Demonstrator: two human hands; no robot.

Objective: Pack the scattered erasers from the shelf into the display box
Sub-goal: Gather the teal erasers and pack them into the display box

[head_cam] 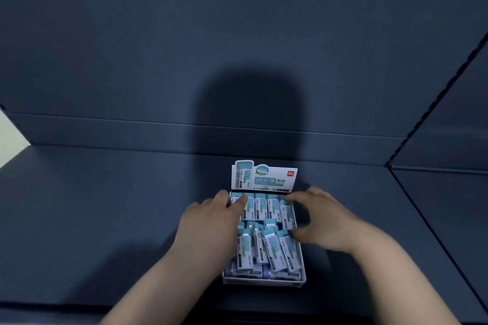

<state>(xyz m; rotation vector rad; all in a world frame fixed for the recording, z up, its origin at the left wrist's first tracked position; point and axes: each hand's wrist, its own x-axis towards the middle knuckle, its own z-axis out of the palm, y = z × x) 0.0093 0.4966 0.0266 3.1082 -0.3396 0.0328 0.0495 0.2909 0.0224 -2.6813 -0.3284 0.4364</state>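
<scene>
The left hand [211, 221] hides the left wall of the display box [264, 282] and the erasers [261, 206] beneath it. We cannot tell whether the blurred right hand [324, 221] pinches anything. Both forearms are cut by the lower edge; fine print on the header card [266, 179] is unreadable.

White display box [264, 282] on shelf [105, 206], teal erasers [261, 206] inside (some tilted)

Just one view here, a wide-angle camera up at the person's head, facing forward and tipped down into the dark shelf [105, 206]. It sits close in. The left hand [208, 219] and right hand [324, 221] enter from the bottom edge, with the display box [264, 282] just below centre. The back panel [237, 34] fills the whole upper half.
</scene>
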